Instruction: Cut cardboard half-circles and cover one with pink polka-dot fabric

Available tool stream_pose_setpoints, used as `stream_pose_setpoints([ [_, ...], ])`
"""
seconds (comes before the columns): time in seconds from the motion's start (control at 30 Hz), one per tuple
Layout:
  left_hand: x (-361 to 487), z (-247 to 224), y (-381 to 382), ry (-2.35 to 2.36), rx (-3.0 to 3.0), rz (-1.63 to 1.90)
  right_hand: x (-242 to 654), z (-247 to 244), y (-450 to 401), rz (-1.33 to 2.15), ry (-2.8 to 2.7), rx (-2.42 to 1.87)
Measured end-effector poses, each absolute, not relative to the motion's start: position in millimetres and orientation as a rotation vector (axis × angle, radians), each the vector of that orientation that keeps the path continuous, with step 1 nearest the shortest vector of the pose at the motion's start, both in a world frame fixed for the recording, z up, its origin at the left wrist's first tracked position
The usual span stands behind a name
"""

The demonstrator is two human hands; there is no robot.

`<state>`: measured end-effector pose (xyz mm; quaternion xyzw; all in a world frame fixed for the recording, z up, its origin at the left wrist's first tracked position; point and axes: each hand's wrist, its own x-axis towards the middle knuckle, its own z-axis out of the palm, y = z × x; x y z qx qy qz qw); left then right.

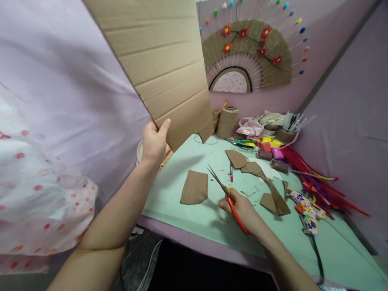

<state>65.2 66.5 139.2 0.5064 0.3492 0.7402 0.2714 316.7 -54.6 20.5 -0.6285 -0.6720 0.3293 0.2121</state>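
Observation:
My left hand [155, 141] grips the lower left edge of a large cardboard sheet [163, 60], thumb on its front face. The sheet is raised above the table and tilted, and its lower right edge has a notch cut into it. Below, my right hand [242, 210] is closed round a pair of scissors [233, 214] with red handles, their thin blades pointing up and left. Between the hands, a cut cardboard piece [194, 187] lies flat on the table. More cardboard offcuts [251, 167] are spread right of the scissors, near a small red pen [231, 174].
The green table [169, 206] has twine spools [228, 122], green-handled pliers [242, 143], coloured clay packets [266, 147] and pipe cleaners [321, 182] along its back and right. A glue gun [309, 214] with a flowered cover lies at right. A decorated fan [251, 52] hangs behind.

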Motion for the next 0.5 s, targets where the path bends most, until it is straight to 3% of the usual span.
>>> stream_pose_setpoints([
  [0.17, 62.8, 101.4, 78.2, 1.170, 1.023, 1.738, 320.9, 18.0, -57.7, 0.950, -1.820, -1.665],
  [0.33, 76.6, 69.8, 80.9, 1.282, 1.015, 1.706, 319.3, 15.5, -57.1, 0.996, -1.795, -1.576],
  [0.5, 87.6, 84.9, 80.0, 1.446, 1.159, 1.685, 322.2, 23.5, -59.9, 0.956, -1.737, -1.574],
])
